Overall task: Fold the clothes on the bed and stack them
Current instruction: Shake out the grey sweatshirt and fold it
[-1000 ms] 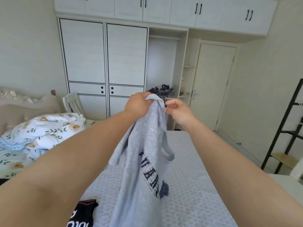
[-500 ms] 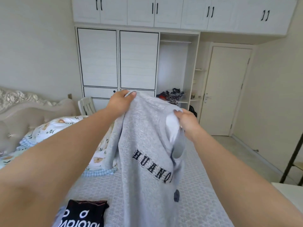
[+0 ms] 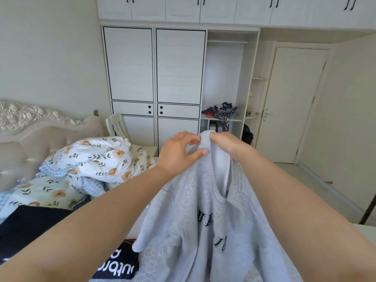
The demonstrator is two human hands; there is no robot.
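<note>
Black printed garment point(image 3: 117, 265) flat at bed's point(image 3: 154, 267) near edge, grey sweatshirt point(image 3: 203, 220) hanging above bed, its top edge pinched by left hand point(image 3: 179, 153) and gripped by right hand point(image 3: 225, 144), hands nearly touching; floral duvet point(image 3: 97, 157) bunched toward headboard point(image 3: 30, 135); wardrobe point(image 3: 154, 78) beyond.

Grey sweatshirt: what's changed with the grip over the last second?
Half a second ago the hands held the grey sweatshirt spread apart; now the left hand and right hand have come together, both pinching its ribbed edge. It still hangs above the bed. The folded black garment stays put.
</note>
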